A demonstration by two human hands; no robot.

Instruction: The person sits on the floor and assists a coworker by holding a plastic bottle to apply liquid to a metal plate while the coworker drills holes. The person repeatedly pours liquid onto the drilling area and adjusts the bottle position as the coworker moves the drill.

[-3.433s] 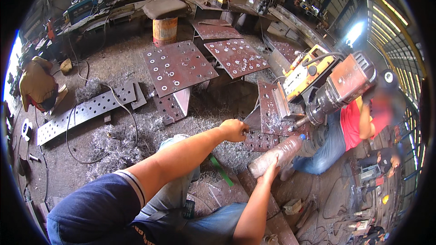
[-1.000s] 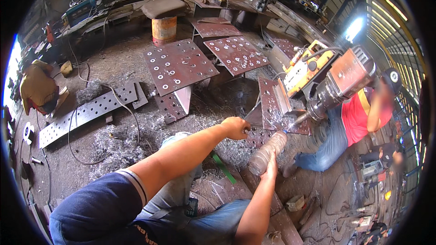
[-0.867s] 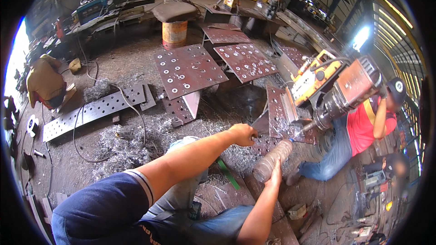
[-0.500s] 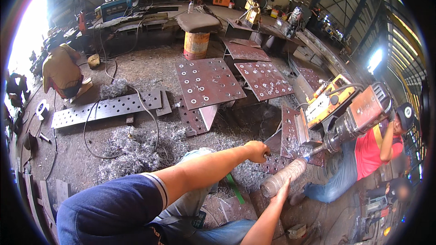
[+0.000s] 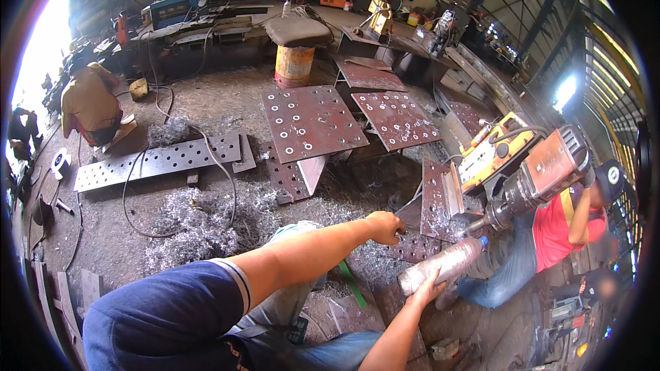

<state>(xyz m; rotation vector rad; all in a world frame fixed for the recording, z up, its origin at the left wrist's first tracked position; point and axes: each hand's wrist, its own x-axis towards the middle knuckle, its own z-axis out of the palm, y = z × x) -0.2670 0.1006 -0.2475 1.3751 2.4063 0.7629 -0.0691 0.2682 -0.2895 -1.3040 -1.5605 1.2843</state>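
two hands low at the drill (image 5: pixel 529 178), bottle up; i judge the work partway.
from my remote seat, left to right: a long strip (image 5: pixel 158 162) already full of holes, crossed by a cable (image 5: pixel 234 192); swarf (image 5: pixel 196 223) cluttering the floor; red plates (image 5: pixel 313 124), holed too. my left hand (image 5: pixel 387 228) has fingers curled together, on what i cannot tell. my right hand (image 5: pixel 427 290) is wrapped around the clear bottle (image 5: pixel 440 266), blue cap (image 5: pixel 484 241) near the drill's tip. chips on the plate (image 5: pixel 433 196) below suggest drilling remains; a co-worker (image 5: pixel 567 230) crowds the right.
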